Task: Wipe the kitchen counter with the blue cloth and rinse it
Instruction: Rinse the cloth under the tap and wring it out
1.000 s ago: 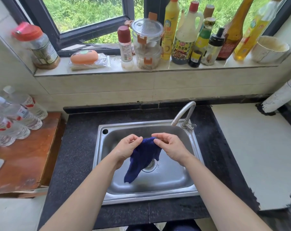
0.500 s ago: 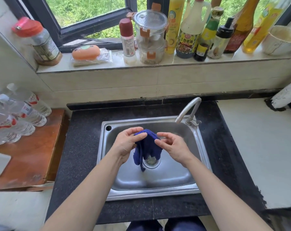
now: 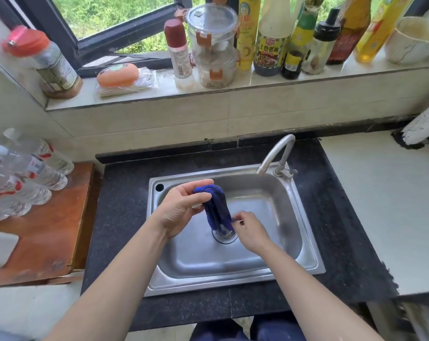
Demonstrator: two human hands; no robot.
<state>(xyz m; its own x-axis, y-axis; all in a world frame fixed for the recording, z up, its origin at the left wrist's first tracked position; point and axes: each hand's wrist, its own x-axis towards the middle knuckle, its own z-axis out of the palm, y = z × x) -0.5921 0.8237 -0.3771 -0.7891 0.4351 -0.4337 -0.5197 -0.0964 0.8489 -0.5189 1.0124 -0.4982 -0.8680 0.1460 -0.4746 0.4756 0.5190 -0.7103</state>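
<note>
The left hand (image 3: 181, 209) is gripping the bunched top of the blue cloth (image 3: 216, 207), fingers curled round it, while the right hand (image 3: 251, 230) is pinching its hanging tip just below those fingers, probably stretching it for wringing over the sink drain (image 3: 223, 237) beneath.

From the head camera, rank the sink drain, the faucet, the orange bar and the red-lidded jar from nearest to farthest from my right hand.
1. Drain, just left of the right hand.
2. Faucet, at the sink's back right corner.
3. Orange bar, on the windowsill, left.
4. Red-lidded jar, windowsill's far left end.
</note>
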